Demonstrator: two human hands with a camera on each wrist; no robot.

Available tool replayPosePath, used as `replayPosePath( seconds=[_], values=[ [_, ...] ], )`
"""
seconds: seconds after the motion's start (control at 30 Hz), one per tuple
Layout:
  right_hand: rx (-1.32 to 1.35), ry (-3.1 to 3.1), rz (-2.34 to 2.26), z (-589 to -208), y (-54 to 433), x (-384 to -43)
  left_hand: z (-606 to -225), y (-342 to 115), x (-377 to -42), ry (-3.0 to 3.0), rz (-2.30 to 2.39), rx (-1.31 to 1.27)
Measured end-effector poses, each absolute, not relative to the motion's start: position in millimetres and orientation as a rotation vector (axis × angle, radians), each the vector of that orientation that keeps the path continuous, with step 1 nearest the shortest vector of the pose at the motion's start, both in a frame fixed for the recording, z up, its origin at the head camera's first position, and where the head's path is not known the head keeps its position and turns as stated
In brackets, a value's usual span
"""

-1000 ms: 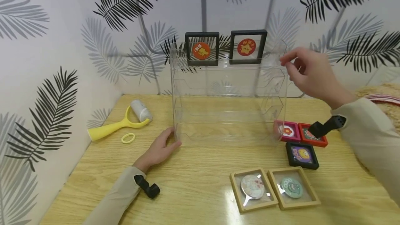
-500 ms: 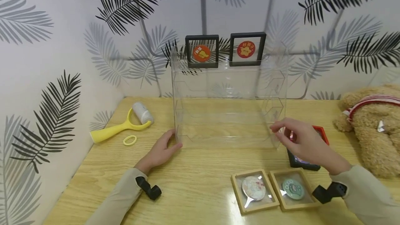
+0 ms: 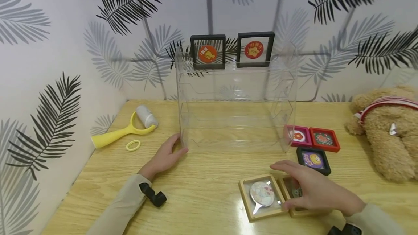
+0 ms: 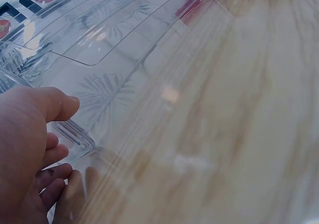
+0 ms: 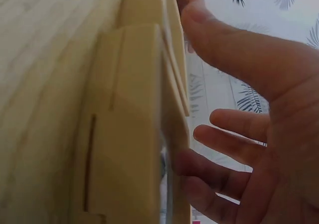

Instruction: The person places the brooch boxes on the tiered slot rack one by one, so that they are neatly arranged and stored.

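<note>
1. Right hand (image 3: 313,188), fingers spread and grasping nothing, is over two wooden frames (image 3: 262,196) in front of the rack (image 3: 236,100), toward its right.
2. Left hand (image 3: 164,157), fingers relaxed, is at the rack's lower left corner.
3. Two black frames (image 3: 208,52) stand atop the rack.
</note>
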State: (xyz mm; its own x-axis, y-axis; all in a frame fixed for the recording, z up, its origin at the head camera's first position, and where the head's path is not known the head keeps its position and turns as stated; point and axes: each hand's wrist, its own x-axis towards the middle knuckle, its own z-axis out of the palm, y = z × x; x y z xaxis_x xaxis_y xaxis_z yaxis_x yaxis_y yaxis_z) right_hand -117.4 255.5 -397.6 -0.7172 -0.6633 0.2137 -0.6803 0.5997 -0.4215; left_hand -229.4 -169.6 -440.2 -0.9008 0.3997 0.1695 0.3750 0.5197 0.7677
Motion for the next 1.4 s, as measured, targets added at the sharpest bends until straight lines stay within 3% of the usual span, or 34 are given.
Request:
replayPosePath(
  seconds=[0.23, 0.77, 1.2, 1.4],
  values=[
    [1.149, -2.867, 0.55, -401.1, 249.1, -111.4, -439.8, -170.0, -228.2, 2.71, 1.359, 0.675],
    [1.112, -2.898, 0.629, -399.7, 244.0, -109.6, -440.0, -168.0, -229.8, 2.705, 1.365, 0.681],
    [1.135, -2.542, 1.933, -412.9, 251.2, -109.4, -434.3, -166.1, -228.9, 2.699, 1.348, 0.675],
    [0.962, -2.464, 2.108, -403.5, 246.9, -116.7, -434.9, -167.0, -228.3, 2.708, 1.327, 0.653]
  ],
)
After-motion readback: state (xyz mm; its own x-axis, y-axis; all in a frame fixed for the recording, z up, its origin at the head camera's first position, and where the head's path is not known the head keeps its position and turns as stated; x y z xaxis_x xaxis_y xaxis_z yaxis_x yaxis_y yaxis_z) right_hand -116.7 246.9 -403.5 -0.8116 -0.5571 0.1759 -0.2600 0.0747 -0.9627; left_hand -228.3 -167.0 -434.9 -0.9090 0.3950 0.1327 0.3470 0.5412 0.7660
